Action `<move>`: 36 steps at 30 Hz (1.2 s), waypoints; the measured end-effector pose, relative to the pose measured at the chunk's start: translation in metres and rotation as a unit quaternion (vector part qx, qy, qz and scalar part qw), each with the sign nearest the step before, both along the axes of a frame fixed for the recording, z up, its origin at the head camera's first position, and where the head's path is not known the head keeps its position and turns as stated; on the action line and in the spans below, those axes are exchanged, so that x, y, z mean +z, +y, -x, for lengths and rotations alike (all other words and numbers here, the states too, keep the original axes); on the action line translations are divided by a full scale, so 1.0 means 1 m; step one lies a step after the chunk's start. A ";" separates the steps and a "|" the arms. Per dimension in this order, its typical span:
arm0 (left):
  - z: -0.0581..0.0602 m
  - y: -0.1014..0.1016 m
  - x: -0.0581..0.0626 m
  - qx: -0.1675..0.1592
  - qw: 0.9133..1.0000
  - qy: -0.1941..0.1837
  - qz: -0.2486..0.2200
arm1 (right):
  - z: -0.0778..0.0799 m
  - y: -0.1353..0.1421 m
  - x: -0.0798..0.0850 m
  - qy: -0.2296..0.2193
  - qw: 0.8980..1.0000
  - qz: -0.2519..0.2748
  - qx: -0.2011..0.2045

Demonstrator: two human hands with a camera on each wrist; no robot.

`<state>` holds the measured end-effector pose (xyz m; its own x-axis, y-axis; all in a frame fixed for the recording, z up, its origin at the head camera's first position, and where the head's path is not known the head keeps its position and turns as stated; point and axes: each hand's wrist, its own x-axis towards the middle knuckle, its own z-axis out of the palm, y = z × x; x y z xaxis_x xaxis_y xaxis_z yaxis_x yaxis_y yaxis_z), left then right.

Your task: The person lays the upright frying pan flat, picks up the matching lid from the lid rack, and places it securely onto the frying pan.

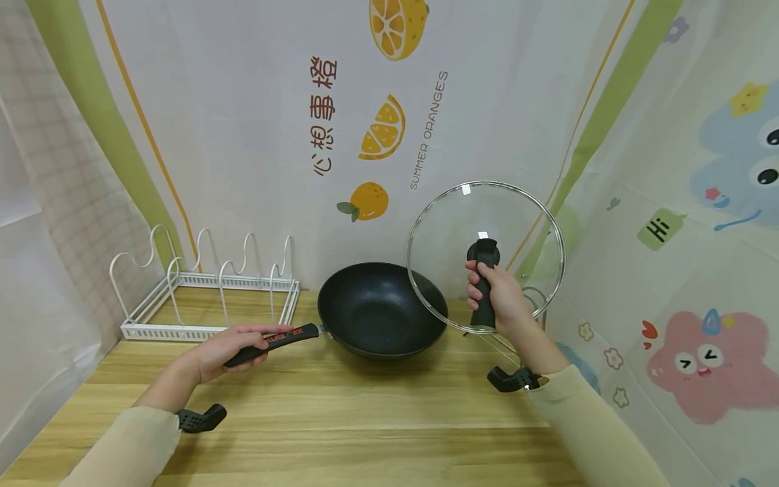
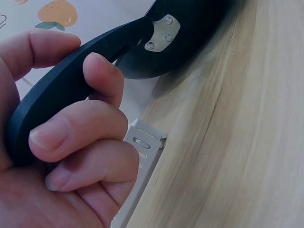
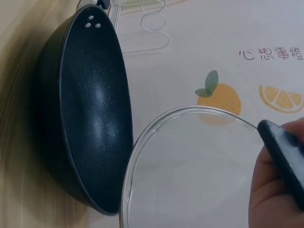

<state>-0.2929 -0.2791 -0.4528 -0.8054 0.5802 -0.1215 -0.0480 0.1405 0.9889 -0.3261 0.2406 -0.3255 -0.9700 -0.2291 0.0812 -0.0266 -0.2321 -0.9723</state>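
Note:
A black wok (image 1: 380, 311) sits on the wooden table toward the back, its inside bare and dark. My left hand (image 1: 234, 345) grips the wok's long black handle (image 2: 71, 71), fingers curled round it from below in the left wrist view. On the right, my right hand (image 1: 502, 294) holds a round glass lid (image 1: 444, 216) by its black handle (image 1: 485, 287). The lid is raised and stands nearly upright, its steel rim overlapping the wok's right edge in the head view. In the right wrist view the lid rim (image 3: 130, 180) shows close beside the wok (image 3: 95, 109).
A white wire rack (image 1: 209, 331) with several looped dividers stands at the back left. Behind the lid, part of a thin wire stand (image 1: 544, 314) shows at the right. A printed curtain (image 1: 243, 135) hangs along the table's back and sides.

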 end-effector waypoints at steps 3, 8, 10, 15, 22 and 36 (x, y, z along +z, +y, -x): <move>0.000 0.000 0.000 -0.001 1.000 -0.001 -0.002 | 0.002 -0.006 -0.003 -0.007 1.000 0.003 0.007; -0.001 0.000 0.000 -0.001 1.000 -0.003 -0.001 | 0.004 -0.015 -0.006 -0.015 1.000 0.003 0.019; -0.001 0.000 0.001 -0.001 1.000 -0.004 -0.001 | 0.006 -0.018 -0.007 -0.019 1.000 0.003 0.024; -0.002 0.000 0.001 -0.002 1.000 -0.008 -0.005 | 0.009 -0.025 -0.009 -0.029 0.998 0.005 0.051; -0.002 -0.001 0.002 -0.004 1.000 -0.009 -0.010 | 0.014 -0.030 -0.012 -0.075 0.992 0.040 0.089; -0.001 -0.001 0.001 -0.001 1.000 -0.010 -0.007 | 0.028 -0.042 -0.013 -0.195 0.961 0.117 0.159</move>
<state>-0.2914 -0.2798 -0.4519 -0.8019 0.5833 -0.1293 -0.0681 0.1258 0.9897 -0.3537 0.1987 -0.3389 -0.8211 -0.5387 -0.1890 0.4381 -0.3823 -0.8136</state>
